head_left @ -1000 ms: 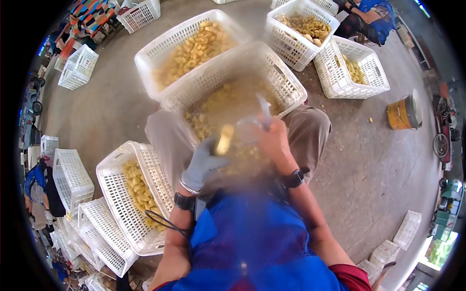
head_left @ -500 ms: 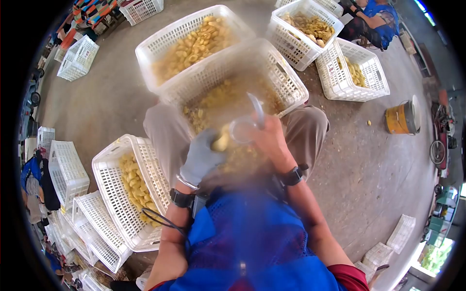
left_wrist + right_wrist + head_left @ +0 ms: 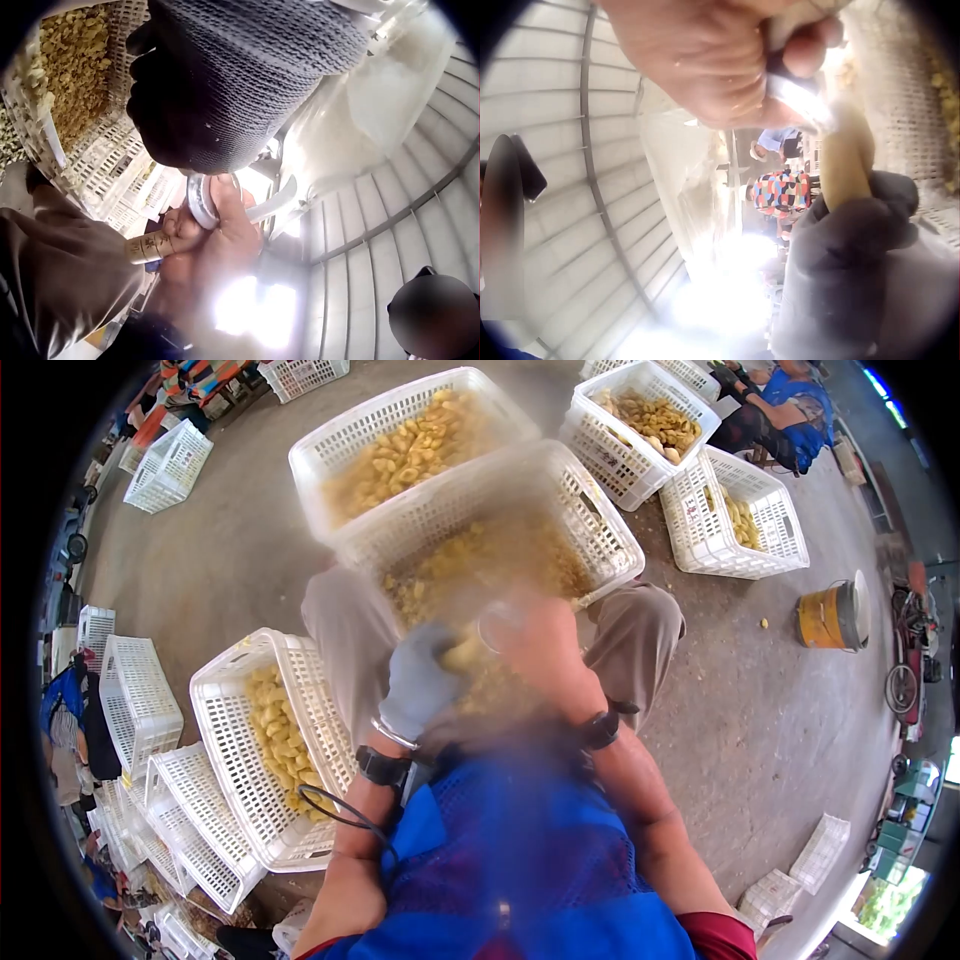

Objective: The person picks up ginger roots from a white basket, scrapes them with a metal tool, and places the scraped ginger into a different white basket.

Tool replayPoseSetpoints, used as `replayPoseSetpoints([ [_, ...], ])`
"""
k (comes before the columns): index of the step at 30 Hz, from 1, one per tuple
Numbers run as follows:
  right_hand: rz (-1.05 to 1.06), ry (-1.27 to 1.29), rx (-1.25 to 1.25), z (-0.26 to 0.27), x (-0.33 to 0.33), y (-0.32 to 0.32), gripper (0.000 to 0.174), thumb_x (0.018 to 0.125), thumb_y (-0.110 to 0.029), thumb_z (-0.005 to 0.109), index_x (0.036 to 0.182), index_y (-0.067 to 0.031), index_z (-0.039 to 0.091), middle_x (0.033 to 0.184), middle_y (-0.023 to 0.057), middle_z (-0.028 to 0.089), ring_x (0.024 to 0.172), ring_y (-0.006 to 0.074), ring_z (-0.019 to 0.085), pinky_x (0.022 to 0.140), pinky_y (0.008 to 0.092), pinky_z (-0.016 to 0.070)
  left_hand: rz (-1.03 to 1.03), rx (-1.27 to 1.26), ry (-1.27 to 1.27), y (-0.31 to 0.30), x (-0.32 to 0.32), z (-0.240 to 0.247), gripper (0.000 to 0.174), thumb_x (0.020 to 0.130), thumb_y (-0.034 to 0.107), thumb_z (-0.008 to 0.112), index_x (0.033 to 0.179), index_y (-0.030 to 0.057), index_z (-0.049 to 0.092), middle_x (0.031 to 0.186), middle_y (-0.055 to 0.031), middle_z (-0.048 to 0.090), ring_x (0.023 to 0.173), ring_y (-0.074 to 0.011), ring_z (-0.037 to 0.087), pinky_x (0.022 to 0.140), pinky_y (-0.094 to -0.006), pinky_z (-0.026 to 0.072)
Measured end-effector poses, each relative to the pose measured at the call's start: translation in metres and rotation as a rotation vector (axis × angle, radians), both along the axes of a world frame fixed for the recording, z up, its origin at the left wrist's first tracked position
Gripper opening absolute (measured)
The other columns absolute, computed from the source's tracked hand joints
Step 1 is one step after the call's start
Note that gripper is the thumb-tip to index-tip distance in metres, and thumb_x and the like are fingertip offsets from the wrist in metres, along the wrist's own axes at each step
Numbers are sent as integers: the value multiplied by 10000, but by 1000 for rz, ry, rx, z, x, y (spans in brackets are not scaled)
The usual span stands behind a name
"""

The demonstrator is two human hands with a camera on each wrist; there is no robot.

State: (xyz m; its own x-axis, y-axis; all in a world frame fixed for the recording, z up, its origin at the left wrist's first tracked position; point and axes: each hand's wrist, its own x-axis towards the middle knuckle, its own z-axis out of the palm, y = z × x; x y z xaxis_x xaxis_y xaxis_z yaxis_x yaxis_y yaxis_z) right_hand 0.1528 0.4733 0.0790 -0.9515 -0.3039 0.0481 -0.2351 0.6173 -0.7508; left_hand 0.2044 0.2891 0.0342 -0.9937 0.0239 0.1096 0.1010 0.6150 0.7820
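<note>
Left hand [image 3: 418, 682], grey-gloved, grips pale yellow fruit piece [image 3: 846, 161] above near edge of lap crate [image 3: 592, 520]. Right hand [image 3: 540, 640], bare, clenches ring-bladed tool [image 3: 801, 96], ring touching piece. Lap crate holds yellow pieces. Floor crate [image 3: 215, 710] left of it, filled crate [image 3: 320, 468] just beyond.

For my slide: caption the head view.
Left hand holds a yellow piece, right hand a ring tool, over a crate.

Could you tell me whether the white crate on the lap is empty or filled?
Not empty: the crate holds a layer of yellow pieces.
</note>
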Motion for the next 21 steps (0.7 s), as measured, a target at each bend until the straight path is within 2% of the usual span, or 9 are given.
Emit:
replayPoseSetpoints([
  [1, 10, 63, 86, -1, 0, -3, 186, 912, -228, 648, 923, -43, 631, 752, 209, 663, 740, 376, 686, 675, 504, 506, 17, -33, 5, 1, 0, 5, 273, 628, 100, 741, 877, 9, 679, 894, -150, 628, 872, -359, 623, 759, -410, 519],
  [4, 49, 197, 47, -4, 1, -8, 159, 919, -198, 627, 903, -42, 602, 709, 186, 648, 734, 383, 686, 677, 546, 492, 68, -235, 9, 4, 1, 16, 249, 641, 113, 751, 875, 45, 704, 894, -132, 651, 885, -352, 639, 763, -427, 529],
  [7, 58, 313, 363, -5, -1, -7, 150, 896, -185, 647, 937, -42, 631, 732, 157, 670, 695, 370, 675, 630, 529, 493, 158, -344, -41, 1, 4, 11, 221, 667, 128, 755, 873, 62, 709, 900, -122, 666, 888, -352, 647, 772, -444, 533],
  [10, -132, 355, 215, 15, -24, 31, 156, 856, -194, 709, 902, -45, 709, 726, 118, 692, 622, 304, 664, 575, 418, 496, 85, -367, -26, -20, 7, 16, 217, 681, 124, 752, 880, 58, 697, 894, -125, 665, 877, -350, 648, 775, -441, 528],
  [13, -169, 90, -169, 25, -42, 43, 117, 873, -157, 720, 880, -41, 700, 676, -4, 636, 589, 118, 596, 538, 320, 456, 66, -96, -21, -17, 4, 11, 269, 669, 94, 753, 915, 21, 672, 898, -145, 645, 868, -356, 632, 787, -427, 518],
  [14, -155, 35, -285, 23, -41, 43, 114, 877, -152, 726, 875, -41, 699, 685, -24, 620, 606, 86, 574, 537, 295, 443, 52, -13, -16, -13, 0, 9, 284, 662, 87, 755, 922, 14, 666, 903, -149, 641, 868, -359, 628, 790, -425, 516],
  [16, -124, -81, -517, 18, -33, 37, 111, 884, -142, 737, 864, -40, 697, 702, -65, 588, 642, 24, 529, 536, 246, 417, 36, -42, 14, -5, -3, 18, 301, 653, 78, 756, 929, 2, 661, 925, -150, 636, 888, -363, 624, 795, -422, 516],
  [17, -121, -154, -385, 19, -32, 38, 283, 852, -263, 793, 917, -3, 702, 720, 19, 659, 641, 93, 571, 557, 327, 473, 30, -59, 25, -2, -4, 23, 310, 649, 73, 757, 932, -4, 659, 936, -150, 633, 898, -365, 622, 798, -420, 516],
  [21, -106, -315, -419, 15, -27, 28, 245, 855, -230, 783, 925, -11, 700, 728, 14, 660, 661, 79, 571, 567, 306, 463, -15, -145, 70, -1, -4, 28, 325, 637, 70, 761, 939, -2, 667, 978, -153, 639, 938, -364, 623, 820, -423, 519],
])
